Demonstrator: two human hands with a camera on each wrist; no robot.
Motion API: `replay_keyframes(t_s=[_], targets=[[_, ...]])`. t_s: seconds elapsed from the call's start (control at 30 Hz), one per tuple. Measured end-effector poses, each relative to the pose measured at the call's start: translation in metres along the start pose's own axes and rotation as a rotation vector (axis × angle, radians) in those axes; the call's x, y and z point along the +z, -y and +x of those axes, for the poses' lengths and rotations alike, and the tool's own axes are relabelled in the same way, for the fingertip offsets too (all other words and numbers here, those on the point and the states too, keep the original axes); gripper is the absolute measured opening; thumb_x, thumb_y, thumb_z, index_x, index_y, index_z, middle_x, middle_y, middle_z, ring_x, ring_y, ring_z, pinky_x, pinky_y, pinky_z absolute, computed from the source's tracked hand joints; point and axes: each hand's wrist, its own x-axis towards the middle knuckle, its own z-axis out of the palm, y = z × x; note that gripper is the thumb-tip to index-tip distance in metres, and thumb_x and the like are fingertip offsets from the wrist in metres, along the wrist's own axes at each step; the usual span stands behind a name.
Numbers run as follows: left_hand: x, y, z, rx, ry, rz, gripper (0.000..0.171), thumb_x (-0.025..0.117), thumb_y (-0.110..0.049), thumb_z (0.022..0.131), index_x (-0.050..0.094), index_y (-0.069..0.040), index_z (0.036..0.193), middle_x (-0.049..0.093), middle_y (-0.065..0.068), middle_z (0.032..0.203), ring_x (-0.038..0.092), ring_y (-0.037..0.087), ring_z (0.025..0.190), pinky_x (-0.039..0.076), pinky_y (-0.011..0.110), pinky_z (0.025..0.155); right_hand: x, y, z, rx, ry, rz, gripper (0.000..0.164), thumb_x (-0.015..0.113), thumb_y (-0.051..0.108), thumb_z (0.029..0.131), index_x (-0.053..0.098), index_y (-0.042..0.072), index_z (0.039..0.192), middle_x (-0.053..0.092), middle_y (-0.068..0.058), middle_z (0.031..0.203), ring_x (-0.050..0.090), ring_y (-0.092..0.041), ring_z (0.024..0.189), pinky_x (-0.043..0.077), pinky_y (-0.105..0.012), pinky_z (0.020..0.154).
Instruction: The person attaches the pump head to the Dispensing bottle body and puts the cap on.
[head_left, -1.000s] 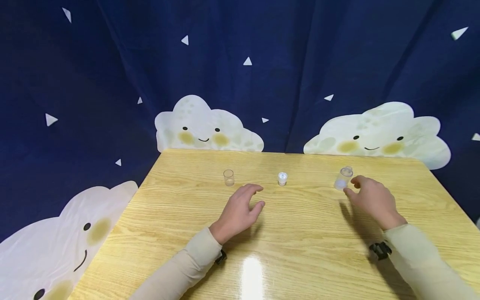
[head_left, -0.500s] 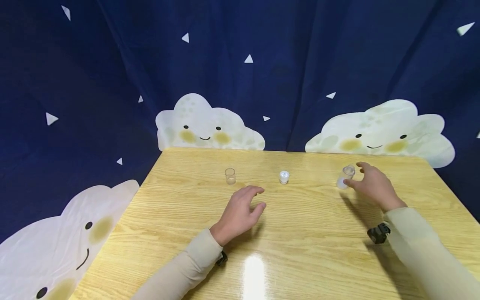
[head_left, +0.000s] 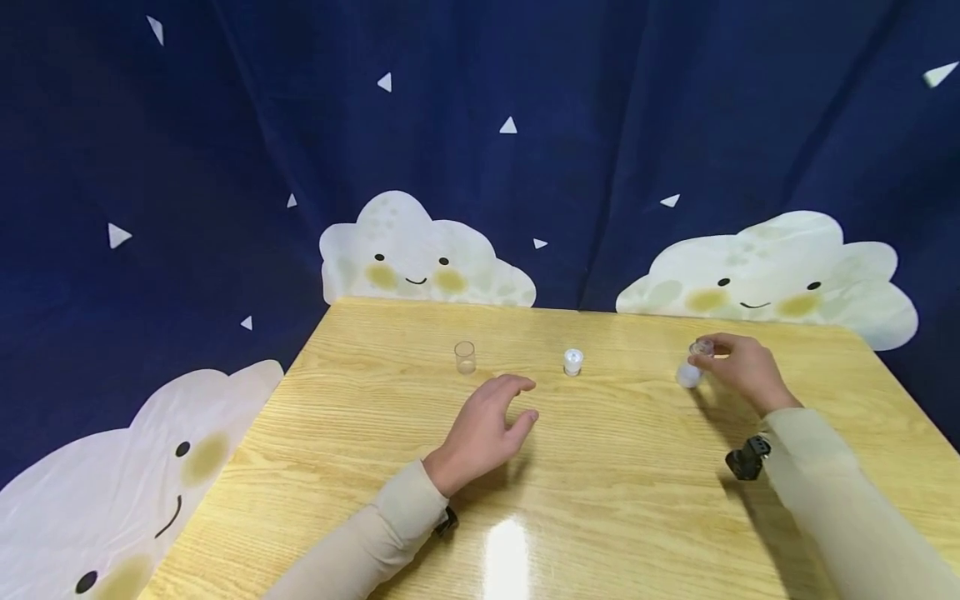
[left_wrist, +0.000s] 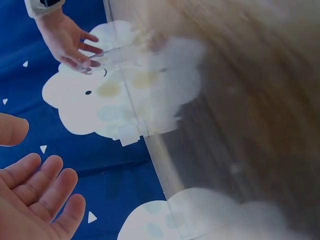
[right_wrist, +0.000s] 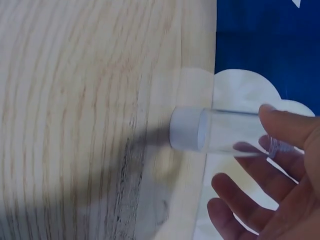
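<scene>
My right hand (head_left: 738, 371) pinches the upper end of a small clear bottle (head_left: 690, 376) at the table's right side. The right wrist view shows the clear bottle (right_wrist: 232, 131) with a white lower part and a ridged neck between thumb and fingers. The white part is turned toward the tabletop. My left hand (head_left: 483, 429) holds nothing, its fingers loosely bent and the thumb apart. Beyond that hand are a small clear cylindrical cup (head_left: 465, 358) and, to its right, a small white round piece (head_left: 573, 362) with a shiny top. The left wrist view shows my left palm (left_wrist: 30, 200).
The wooden table (head_left: 600, 492) reaches back to a dark blue curtain (head_left: 570, 167) with cloud prints. A glare spot (head_left: 507, 554) lies near the front. Black wrist cameras sit under both sleeves, one below the right sleeve (head_left: 806, 450).
My right hand has moved in over the bottle, and thumb and fingers have closed on its upper end. The left hand stays in place. The head view has shifted slightly.
</scene>
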Motion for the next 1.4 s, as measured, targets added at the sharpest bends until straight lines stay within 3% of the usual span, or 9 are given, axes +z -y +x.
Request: replay_keyframes(t_s=[0.23,0.47,0.67,0.93,1.4], targets=[[0.002,0.001,-0.002,0.022,-0.022,0.001,0.035,0.067,-0.024,0.093,0.064,-0.008,0.124,0.07,0.004,0.121,0.065,0.02,0.111,0.053,0.036,0.096,-0.004,0.0,-0.001,0.026,0.035,0.018,0.067,0.057,0.045,0.098,0.048,-0.007,0.14,0.052,-0.038,0.134,0.05,-0.056,0.121,0.044,-0.063,0.095],[-0.001,0.0,-0.003,0.013,-0.025,0.038,0.035,0.067,-0.024,0.093,0.064,-0.009,0.125,0.069,0.004,0.122,0.065,0.019,0.112,0.053,0.038,0.096,-0.001,0.002,-0.001,0.034,0.04,0.027,0.065,0.056,0.041,0.1,0.046,-0.007,0.141,0.05,-0.04,0.133,0.053,-0.054,0.116,0.05,-0.053,0.083],[-0.003,0.001,-0.003,0.015,-0.026,0.029,0.034,0.067,-0.024,0.093,0.064,-0.01,0.124,0.069,0.003,0.122,0.065,0.019,0.112,0.052,0.038,0.096,-0.002,0.002,-0.003,0.056,0.055,0.039,0.068,0.055,0.044,0.1,0.043,-0.007,0.144,0.047,-0.04,0.136,0.05,-0.055,0.118,0.049,-0.055,0.084],[-0.005,0.0,-0.003,0.015,-0.03,0.024,0.033,0.067,-0.024,0.093,0.065,-0.009,0.123,0.069,0.003,0.122,0.065,0.019,0.113,0.052,0.038,0.098,0.002,0.001,0.003,0.028,0.034,0.033,0.06,0.06,0.033,0.098,0.047,-0.007,0.14,0.052,-0.04,0.131,0.051,-0.054,0.116,0.048,-0.058,0.088],[-0.005,0.002,-0.001,0.017,-0.035,0.01,0.032,0.065,-0.024,0.094,0.065,-0.009,0.122,0.07,0.004,0.12,0.066,0.018,0.107,0.053,0.035,0.093,0.011,-0.008,0.001,-0.029,-0.056,0.011,0.052,0.066,0.029,0.095,0.055,-0.007,0.131,0.061,-0.034,0.121,0.058,-0.05,0.106,0.052,-0.05,0.076]])
